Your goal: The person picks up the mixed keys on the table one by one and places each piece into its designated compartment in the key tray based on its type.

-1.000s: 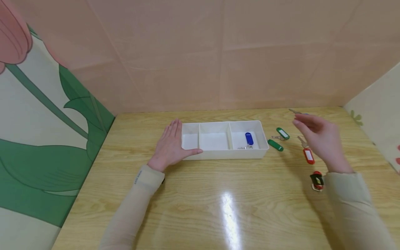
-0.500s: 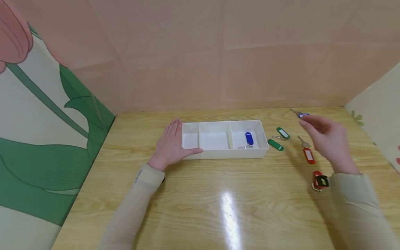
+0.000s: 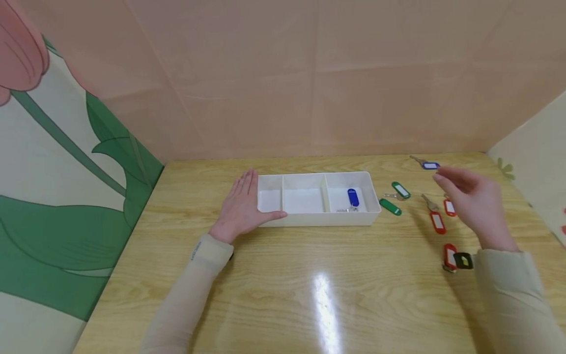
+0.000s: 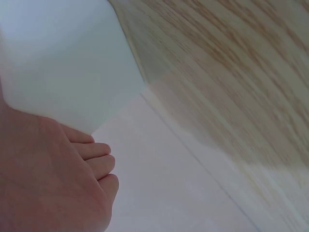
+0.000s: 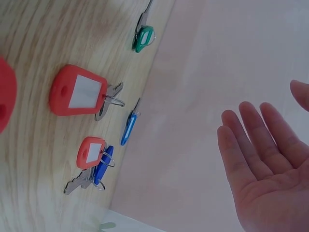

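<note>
At the left end of a white three-compartment tray point(image 3: 318, 220), my left hand point(image 3: 239, 209) rests with straight fingers along the end wall and its thumb over the front rim. One blue-tagged key point(image 3: 353, 197) lies in the tray's right compartment. My right hand point(image 3: 475, 204) hovers above the table at right, holding nothing, its fingers loosely bent. Beneath and beside it lie red-tagged keys point(image 3: 437, 222), a second red tag point(image 3: 450, 207) partly covered by the hand, and a blue key tag point(image 3: 430, 166). In the right wrist view the relaxed fingers point(image 5: 253, 140) appear apart from the keys.
Two green key tags point(image 3: 401, 190) lie just right of the tray. Another red key tag point(image 3: 450, 255) lies nearer, beside a small dark device point(image 3: 463, 260) at the right cuff. A pink wall point(image 3: 309, 98) rises behind the wooden table point(image 3: 265, 285).
My right hand has drifted right and slightly nearer, empty, uncovering the blue key tag at the back and part of a red tag. The left hand and tray stay in place.
</note>
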